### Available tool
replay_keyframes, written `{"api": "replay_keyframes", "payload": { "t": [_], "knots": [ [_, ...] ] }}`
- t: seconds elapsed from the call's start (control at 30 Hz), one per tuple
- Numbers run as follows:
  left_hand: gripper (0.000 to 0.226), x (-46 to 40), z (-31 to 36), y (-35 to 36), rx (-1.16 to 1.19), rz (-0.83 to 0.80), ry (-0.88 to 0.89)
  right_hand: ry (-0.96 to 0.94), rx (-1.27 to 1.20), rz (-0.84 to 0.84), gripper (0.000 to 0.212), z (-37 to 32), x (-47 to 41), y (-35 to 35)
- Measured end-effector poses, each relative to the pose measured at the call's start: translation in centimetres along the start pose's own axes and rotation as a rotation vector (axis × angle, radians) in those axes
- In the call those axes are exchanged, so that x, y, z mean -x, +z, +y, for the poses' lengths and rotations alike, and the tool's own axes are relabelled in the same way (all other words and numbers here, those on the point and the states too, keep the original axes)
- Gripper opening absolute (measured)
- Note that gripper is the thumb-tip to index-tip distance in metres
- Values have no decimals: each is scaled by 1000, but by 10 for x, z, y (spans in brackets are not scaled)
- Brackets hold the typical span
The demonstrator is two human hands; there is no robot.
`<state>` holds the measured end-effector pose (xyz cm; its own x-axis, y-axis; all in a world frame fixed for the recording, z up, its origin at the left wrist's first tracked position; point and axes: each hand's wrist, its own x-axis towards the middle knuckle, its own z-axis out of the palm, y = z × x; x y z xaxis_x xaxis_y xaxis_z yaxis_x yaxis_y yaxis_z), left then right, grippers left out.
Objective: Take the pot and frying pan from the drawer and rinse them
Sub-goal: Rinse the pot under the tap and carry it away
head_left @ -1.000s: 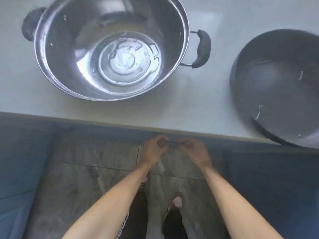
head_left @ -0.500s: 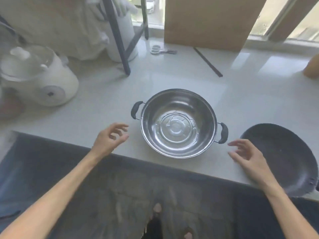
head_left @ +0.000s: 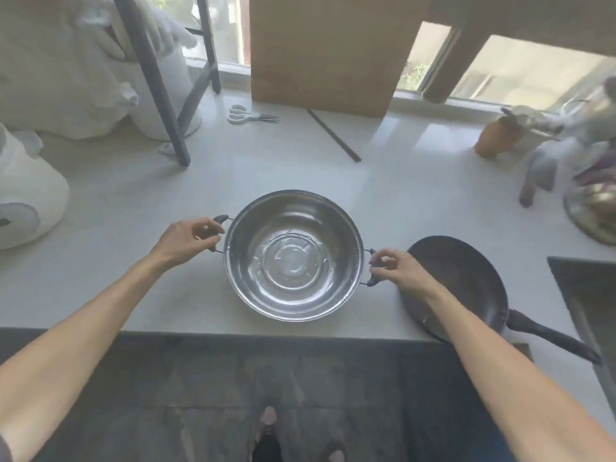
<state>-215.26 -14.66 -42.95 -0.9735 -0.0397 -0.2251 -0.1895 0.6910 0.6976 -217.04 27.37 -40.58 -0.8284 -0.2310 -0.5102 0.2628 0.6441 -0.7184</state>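
Observation:
A shiny steel pot (head_left: 293, 258) with two black side handles stands on the pale countertop (head_left: 400, 181), near its front edge. My left hand (head_left: 186, 240) is closed around the pot's left handle. My right hand (head_left: 396, 270) is closed around the right handle. A dark frying pan (head_left: 473, 281) lies just right of the pot, its long handle pointing to the lower right; my right forearm crosses over its near side. The pot holds nothing but a wet sheen on its bottom.
A sink edge (head_left: 573, 275) shows at the far right. White scissors (head_left: 246, 115), a dark stick (head_left: 333, 135) and a cardboard sheet (head_left: 323, 51) lie behind the pot. A white appliance (head_left: 26, 201) stands at left, a dark frame leg (head_left: 160, 95) behind it, clutter at right.
My hands left the drawer handle below the counter, rose apart over the countertop, and now close on the pot's two handles. The view has lifted from the drawer to the whole counter.

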Motion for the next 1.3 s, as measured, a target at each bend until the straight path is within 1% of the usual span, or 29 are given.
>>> {"api": "replay_keyframes", "payload": {
  "t": [0.07,0.17,0.27,0.33,0.4,0.5,0.6,0.67,0.77,0.87,0.97,1.03,1.13,1.2,1.3],
  "knots": [
    [19,3,15,-4,-3,-18,39,-16,-12,50,11,3,11,-10],
    [11,2,53,-16,17,-4,118,-62,-66,184,10,10,43,-40],
    [18,-18,123,-14,36,-19,244,-86,-124,298,10,25,98,-88],
    [17,-42,181,1,37,-104,361,-87,-204,396,14,42,140,-120],
    [30,-63,254,37,-2,-140,494,-61,-295,513,15,69,190,-155],
    [23,-66,374,107,15,-208,697,-19,-353,731,18,124,261,-204],
    [26,-61,493,202,-48,-330,886,23,-411,912,24,194,329,-250],
    [20,-58,553,271,-90,-398,941,64,-470,997,26,240,364,-277],
    [12,-53,619,375,-169,-469,955,126,-501,1076,26,311,401,-313],
    [11,-51,653,457,-260,-574,968,245,-497,1097,28,380,408,-319],
    [9,-53,672,520,-344,-692,1006,353,-532,1044,26,446,399,-308],
    [11,-63,678,563,-460,-729,1051,408,-577,1012,25,487,386,-298],
    [19,-82,671,624,-681,-738,1130,492,-659,1030,24,534,359,-282],
    [18,-95,654,666,-787,-783,1138,557,-703,1026,23,563,335,-264],
    [15,-119,626,724,-922,-789,1151,618,-732,996,23,595,300,-239]
  ]
}}
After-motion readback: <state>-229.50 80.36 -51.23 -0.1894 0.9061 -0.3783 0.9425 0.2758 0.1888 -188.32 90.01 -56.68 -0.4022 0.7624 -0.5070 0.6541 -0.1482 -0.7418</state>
